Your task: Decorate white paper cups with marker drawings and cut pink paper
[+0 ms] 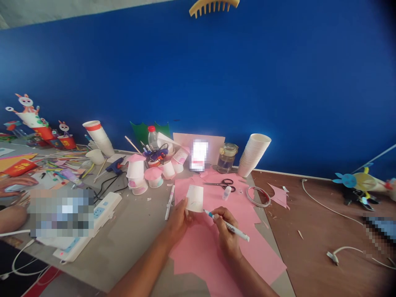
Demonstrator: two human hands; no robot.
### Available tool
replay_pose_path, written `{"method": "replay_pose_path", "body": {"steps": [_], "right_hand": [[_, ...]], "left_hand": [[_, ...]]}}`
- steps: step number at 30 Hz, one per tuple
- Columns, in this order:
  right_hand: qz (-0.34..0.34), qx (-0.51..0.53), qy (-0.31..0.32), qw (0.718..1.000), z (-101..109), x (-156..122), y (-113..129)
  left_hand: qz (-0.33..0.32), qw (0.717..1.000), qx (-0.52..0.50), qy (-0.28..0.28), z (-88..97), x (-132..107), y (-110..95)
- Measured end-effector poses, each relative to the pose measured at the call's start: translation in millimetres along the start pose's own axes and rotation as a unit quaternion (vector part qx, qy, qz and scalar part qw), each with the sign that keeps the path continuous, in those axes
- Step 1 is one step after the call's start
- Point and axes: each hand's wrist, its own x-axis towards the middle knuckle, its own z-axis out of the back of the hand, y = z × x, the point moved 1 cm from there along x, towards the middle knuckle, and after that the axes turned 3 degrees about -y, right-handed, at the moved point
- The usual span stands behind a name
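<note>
Above pink paper (pixel 201 251), left fingers (pixel 182 208) clasping white cup (pixel 195 198), right fingers (pixel 220 214) pinching marker (pixel 236 232).

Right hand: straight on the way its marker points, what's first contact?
The white paper cup in the left hand: the right hand aims its marker at the cup's lower edge. Tip looks touching or nearly so; depth unclear from one view.

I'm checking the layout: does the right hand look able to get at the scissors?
Probably yes, though the right hand holds a marker: the scissors lie largely uncovered, a small bottle near them.
</note>
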Motion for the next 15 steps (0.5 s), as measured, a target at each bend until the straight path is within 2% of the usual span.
{"method": "replay_pose_path", "body": {"steps": [7, 15], "right_hand": [[0.01, -0.02, -0.013, 1.0, 0.0, 0.7, 0.3], [0.025, -0.021, 0.025, 0.999, -2.0, 2.1, 8.1]], "left_hand": [[0.005, 1.0, -0.006, 0.018, 1.1, -0.2, 0.9], [0.006, 1.0, -0.001, 0.025, 0.8, -0.1, 0.7]]}}
